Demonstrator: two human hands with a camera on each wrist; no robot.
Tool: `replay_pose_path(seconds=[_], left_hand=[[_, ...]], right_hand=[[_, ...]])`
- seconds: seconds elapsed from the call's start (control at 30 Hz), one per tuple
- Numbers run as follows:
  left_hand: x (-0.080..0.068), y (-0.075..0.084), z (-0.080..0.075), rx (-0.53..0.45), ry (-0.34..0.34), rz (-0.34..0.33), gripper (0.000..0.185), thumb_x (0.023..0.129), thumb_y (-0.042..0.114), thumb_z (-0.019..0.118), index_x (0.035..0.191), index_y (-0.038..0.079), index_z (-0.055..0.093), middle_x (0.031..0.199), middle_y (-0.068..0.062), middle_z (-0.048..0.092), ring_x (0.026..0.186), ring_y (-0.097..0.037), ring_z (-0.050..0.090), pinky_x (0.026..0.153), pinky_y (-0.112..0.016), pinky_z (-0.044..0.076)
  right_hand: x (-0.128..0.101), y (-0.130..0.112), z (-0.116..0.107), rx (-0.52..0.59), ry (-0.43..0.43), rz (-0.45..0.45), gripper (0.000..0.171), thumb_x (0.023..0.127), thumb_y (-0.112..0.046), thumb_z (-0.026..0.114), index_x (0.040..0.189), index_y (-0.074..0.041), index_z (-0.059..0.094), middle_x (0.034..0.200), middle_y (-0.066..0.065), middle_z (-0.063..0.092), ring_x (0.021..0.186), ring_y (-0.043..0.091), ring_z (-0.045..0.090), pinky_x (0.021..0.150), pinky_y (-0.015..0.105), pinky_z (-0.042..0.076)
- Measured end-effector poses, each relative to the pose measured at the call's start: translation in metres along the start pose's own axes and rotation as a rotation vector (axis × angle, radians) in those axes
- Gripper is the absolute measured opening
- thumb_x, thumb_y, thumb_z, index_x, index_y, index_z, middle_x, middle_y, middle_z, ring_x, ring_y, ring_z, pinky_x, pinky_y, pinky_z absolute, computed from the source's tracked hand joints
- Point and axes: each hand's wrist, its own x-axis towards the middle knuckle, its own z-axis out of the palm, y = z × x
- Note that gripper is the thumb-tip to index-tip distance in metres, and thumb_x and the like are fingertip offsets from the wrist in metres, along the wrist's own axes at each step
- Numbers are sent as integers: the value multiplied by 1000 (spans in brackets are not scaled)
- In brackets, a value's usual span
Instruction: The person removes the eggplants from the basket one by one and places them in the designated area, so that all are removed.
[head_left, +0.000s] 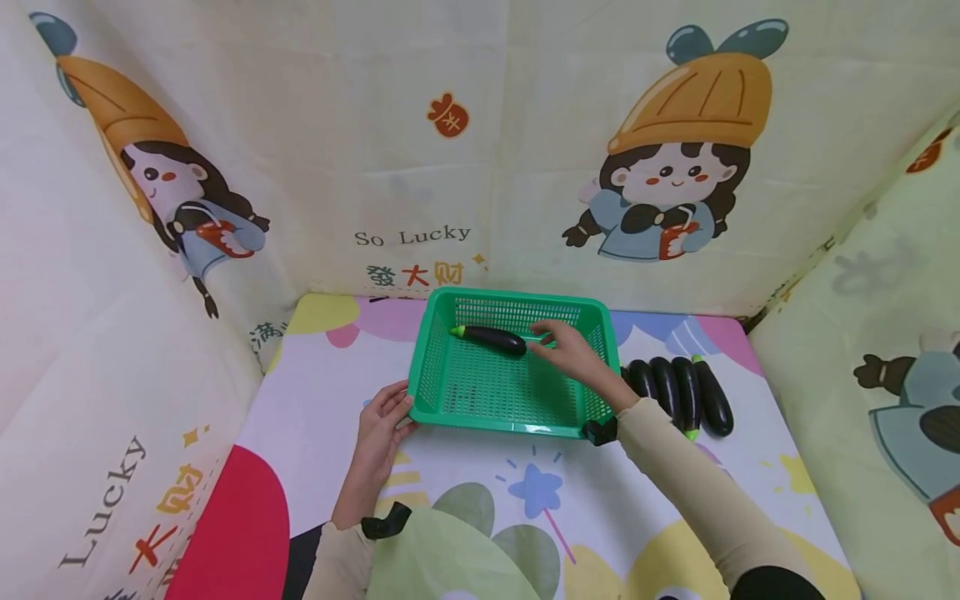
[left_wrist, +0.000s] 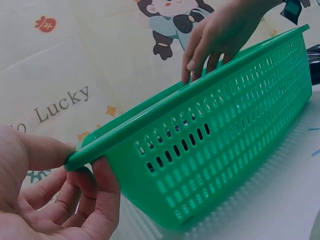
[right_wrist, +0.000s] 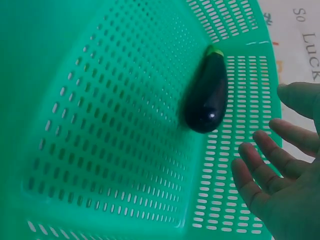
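Glossy dark eggplant [head_left: 491, 338] lies inside the perforated green plastic basket [head_left: 450, 392], frame centre. Right hand [head_left: 573, 352] hovers beside it, fingers loose, released. Left hand [head_left: 381, 421] pinches the basket's lower-left rim.

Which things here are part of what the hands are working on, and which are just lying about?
In the job:
green basket, its near-left corner gripped by the left hand
eggplant in the basket, with the right hand open just beside it
row of eggplants on the mat, right of the basket

Lying about:
cartoon-print mat
printed cloth backdrop
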Motion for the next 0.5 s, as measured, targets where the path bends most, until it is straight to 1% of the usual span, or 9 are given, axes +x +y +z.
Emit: replay_pose_path(seconds=[0.2,0.33,0.5], left_hand=[[0,1,0,-1,-4,4,43,106,12,61,147,3,50,112,3,67,95,-10,69,81,-30,61],[0,0,1,3,-4,1,44,106,12,61,147,4,50,113,3,67,94,-10,70,82,-31,61],[0,-1,1,12,6,-3,44,106,12,61,147,4,50,116,1,67,94,-11,69,81,-30,61]], right_hand=[[10,-3,6,-8,-44,-2,47,106,-24,62,145,2,55,148,23,58,124,40,63,102,54,55],[15,-4,9,-24,-51,16,48,106,-26,63,145,0,56,148,21,58,126,39,62,102,53,55],[21,-4,12,-47,-64,22,47,106,-25,63,145,0,56,148,21,58,127,40,62,102,52,55]])
